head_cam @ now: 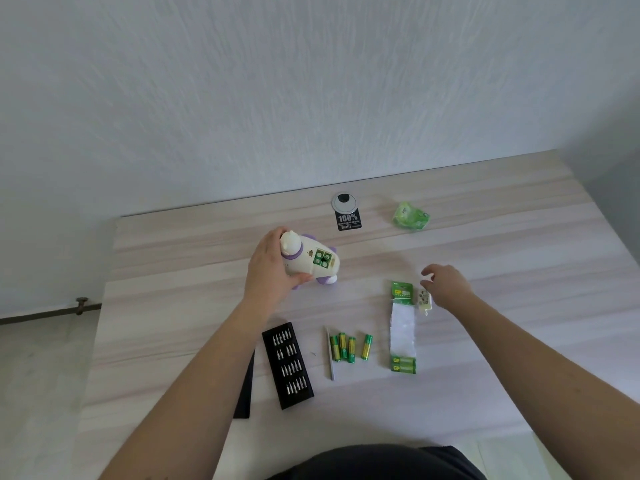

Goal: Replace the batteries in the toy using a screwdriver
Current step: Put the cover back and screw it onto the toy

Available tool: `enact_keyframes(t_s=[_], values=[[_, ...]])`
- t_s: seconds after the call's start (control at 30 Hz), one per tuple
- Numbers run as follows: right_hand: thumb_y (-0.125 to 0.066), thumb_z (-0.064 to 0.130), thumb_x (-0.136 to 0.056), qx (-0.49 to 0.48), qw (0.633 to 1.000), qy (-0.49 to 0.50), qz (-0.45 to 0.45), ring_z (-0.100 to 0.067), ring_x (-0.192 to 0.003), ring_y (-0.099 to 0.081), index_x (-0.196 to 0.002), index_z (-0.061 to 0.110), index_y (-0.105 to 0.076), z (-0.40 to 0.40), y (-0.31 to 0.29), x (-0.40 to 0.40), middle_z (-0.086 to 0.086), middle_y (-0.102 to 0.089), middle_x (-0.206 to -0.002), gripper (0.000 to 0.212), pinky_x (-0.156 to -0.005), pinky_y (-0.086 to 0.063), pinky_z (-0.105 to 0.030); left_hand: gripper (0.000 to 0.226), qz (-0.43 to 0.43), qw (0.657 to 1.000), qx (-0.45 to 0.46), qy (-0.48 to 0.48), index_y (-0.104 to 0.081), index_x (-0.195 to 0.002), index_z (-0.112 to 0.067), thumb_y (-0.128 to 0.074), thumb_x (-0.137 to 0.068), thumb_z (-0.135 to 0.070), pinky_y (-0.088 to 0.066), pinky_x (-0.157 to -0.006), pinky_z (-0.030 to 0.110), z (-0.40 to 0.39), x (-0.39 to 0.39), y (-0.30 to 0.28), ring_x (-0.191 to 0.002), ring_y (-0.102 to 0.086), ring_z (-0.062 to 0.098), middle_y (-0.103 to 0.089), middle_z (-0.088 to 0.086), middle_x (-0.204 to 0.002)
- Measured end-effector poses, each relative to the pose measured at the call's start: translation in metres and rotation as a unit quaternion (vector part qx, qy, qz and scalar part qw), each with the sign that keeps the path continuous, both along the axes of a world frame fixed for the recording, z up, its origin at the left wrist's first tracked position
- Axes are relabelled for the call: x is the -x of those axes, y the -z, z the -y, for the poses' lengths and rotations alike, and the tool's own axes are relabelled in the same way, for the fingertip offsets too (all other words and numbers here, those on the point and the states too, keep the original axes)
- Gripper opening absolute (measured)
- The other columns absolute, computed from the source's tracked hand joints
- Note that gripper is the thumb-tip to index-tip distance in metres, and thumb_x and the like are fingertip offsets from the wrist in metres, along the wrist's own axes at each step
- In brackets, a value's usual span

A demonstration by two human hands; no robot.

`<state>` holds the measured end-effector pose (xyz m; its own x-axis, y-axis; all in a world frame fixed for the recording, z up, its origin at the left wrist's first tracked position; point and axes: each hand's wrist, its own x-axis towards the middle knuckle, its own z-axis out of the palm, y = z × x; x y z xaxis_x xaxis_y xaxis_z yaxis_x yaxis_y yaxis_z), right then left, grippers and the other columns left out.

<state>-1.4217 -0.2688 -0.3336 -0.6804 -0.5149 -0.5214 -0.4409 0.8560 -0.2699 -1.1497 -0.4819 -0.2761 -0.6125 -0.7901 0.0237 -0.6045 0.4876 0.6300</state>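
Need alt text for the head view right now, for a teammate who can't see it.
The left hand grips a white and purple toy on the table, its open compartment showing green batteries. The right hand reaches beside the battery pack. Nearer lie four loose batteries, a screwdriver and a bit case.

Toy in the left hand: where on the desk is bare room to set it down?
Bare wood lies between the toy and the battery pack, ahead of the loose batteries. More lies left of the bit case. The near centre is crowded: bit case, screwdriver, batteries, pack, and the right hand by the cover.
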Motion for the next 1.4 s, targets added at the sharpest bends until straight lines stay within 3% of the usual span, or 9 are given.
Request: enact_keyframes(t_s=[0.2,0.4,0.53,0.7,0.9,1.0,1.13,1.27,1.4], values=[[-0.067,0.026,-0.088,-0.014,0.998,0.045,0.04,-0.031,-0.099,-0.06,-0.124,0.008,-0.052,-0.004,0.003,-0.011,-0.016,-0.058,-0.119,0.044,-0.072,-0.044,-0.031,0.091,-0.007,1.0,-0.003,-0.003,-0.047,-0.127,-0.015,-0.094,-0.05,-0.027,-0.042,-0.099,0.037,-0.001,0.001,0.0,-0.116,-0.049,0.02,-0.054,0.0,-0.125],[-0.07,0.015,-0.086,0.074,0.987,0.131,0.055,-0.023,-0.076,-0.059,-0.111,0.009,-0.062,-0.008,0.0,-0.01,-0.009,-0.066,-0.095,0.027,-0.067,-0.048,-0.03,0.091,-0.009,1.0,-0.009,-0.006,-0.046,-0.128,-0.016,-0.093,-0.051,-0.026,-0.043,-0.099,0.039,-0.002,0.0,0.0,-0.117,-0.048,0.02,-0.053,0.0,-0.126],[-0.064,0.014,-0.091,0.238,0.944,0.205,0.104,-0.026,-0.077,-0.066,-0.109,0.013,-0.067,-0.01,-0.012,-0.011,-0.003,-0.066,-0.085,0.018,-0.082,-0.057,-0.044,0.091,-0.007,1.0,-0.01,-0.003,-0.046,-0.128,-0.017,-0.093,-0.051,-0.027,-0.044,-0.097,0.039,-0.001,0.0,0.001,-0.117,-0.048,0.02,-0.053,-0.001,-0.125],[-0.06,0.011,-0.094,0.366,0.86,0.272,0.229,-0.023,-0.093,-0.067,-0.113,0.008,-0.066,0.001,-0.04,-0.029,-0.009,-0.068,-0.099,0.02,-0.091,-0.054,-0.036,0.091,0.0,1.0,-0.003,-0.008,-0.046,-0.127,-0.017,-0.092,-0.05,-0.031,-0.045,-0.095,0.038,-0.002,-0.001,0.003,-0.116,-0.048,0.02,-0.053,-0.002,-0.125],[-0.064,0.013,-0.091,0.416,0.807,0.286,0.306,-0.025,-0.098,-0.069,-0.101,0.009,-0.068,0.023,-0.073,-0.068,-0.014,-0.07,-0.104,0.011,-0.091,-0.054,-0.034,0.092,-0.002,1.0,0.018,-0.02,-0.043,-0.131,-0.01,-0.09,-0.056,-0.033,-0.041,-0.102,0.04,-0.01,-0.001,0.003,-0.12,-0.047,0.025,-0.05,0.005,-0.128],[-0.065,0.011,-0.09,0.439,0.79,0.272,0.331,-0.025,-0.095,-0.07,-0.097,0.008,-0.069,0.034,-0.087,-0.088,-0.014,-0.071,-0.101,0.009,-0.088,-0.055,-0.033,0.091,-0.019,0.999,-0.036,-0.026,-0.043,-0.131,-0.014,-0.091,-0.056,-0.031,-0.044,-0.101,0.044,-0.006,0.0,-0.002,-0.121,-0.046,0.022,-0.049,0.003,-0.13],[-0.064,0.009,-0.091,0.455,0.775,0.255,0.358,-0.022,-0.088,-0.069,-0.095,0.007,-0.068,0.046,-0.103,-0.109,-0.011,-0.071,-0.095,0.007,-0.084,-0.057,-0.029,0.093,0.01,0.998,-0.061,-0.001,-0.039,-0.14,-0.015,-0.088,-0.063,-0.037,-0.025,-0.117,0.042,0.006,-0.001,-0.008,-0.144,-0.022,0.023,-0.025,0.005,-0.156],[-0.062,0.007,-0.092,0.461,0.751,0.254,0.399,-0.019,-0.084,-0.069,-0.094,0.007,-0.067,0.054,-0.116,-0.123,-0.009,-0.072,-0.089,0.006,-0.08,-0.058,-0.028,0.096,0.026,0.997,-0.078,0.008,-0.027,-0.149,-0.013,-0.077,-0.075,-0.048,-0.016,-0.12,0.04,0.01,-0.007,-0.021,-0.149,-0.008,0.02,-0.008,0.004,-0.162],[-0.06,0.006,-0.092,0.476,0.732,0.238,0.425,-0.018,-0.081,-0.069,-0.094,0.006,-0.067,0.059,-0.122,-0.132,-0.008,-0.073,-0.086,0.007,-0.08,-0.058,-0.028,0.063,-0.054,0.998,-0.025,0.005,-0.043,-0.14,-0.014,-0.047,-0.093,-0.056,-0.019,-0.116,0.029,-0.003,-0.023,-0.043,-0.142,-0.026,0.017,-0.033,0.004,-0.152]])
